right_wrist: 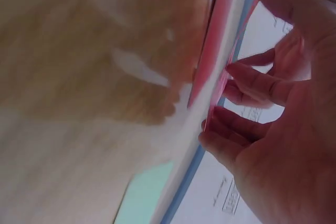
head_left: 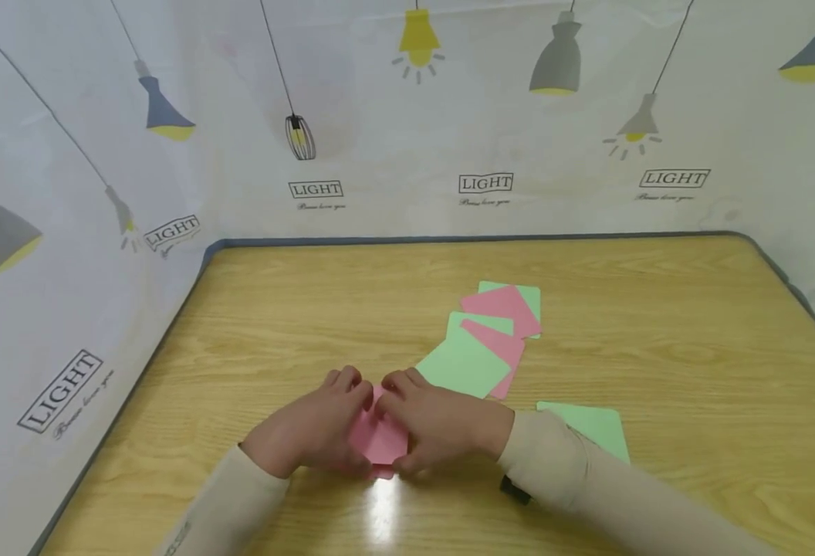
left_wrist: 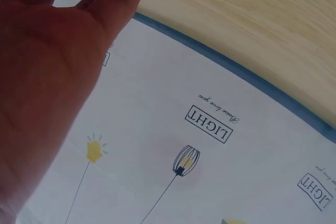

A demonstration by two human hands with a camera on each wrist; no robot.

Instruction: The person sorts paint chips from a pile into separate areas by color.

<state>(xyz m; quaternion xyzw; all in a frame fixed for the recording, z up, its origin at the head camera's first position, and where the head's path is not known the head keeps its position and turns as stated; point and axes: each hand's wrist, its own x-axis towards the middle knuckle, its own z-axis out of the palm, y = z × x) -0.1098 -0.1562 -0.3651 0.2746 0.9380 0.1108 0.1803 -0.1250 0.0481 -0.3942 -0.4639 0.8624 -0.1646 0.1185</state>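
Note:
A pink paper card (head_left: 380, 440) is held between both hands near the front of the wooden table. My left hand (head_left: 320, 425) grips its left side with curled fingers, and my right hand (head_left: 442, 421) grips the right side, fingertips meeting close at the far edge. From the right wrist, the card shows as a thin pink sheet (right_wrist: 219, 90) pinched in the fingers, lifted off the table. Another pink piece (right_wrist: 214, 40) lies on the surface beneath. In the left wrist view, the left hand (left_wrist: 47, 77) fills the left side, its fingertips cut off at the top.
An overlapping row of cards runs back to the right: a green card (head_left: 466, 363), pink ones (head_left: 501, 305) and more green. One green card (head_left: 598, 428) lies partly behind the right sleeve (head_left: 553, 455). A lamp-printed white sheet (head_left: 393, 154) rises around the table.

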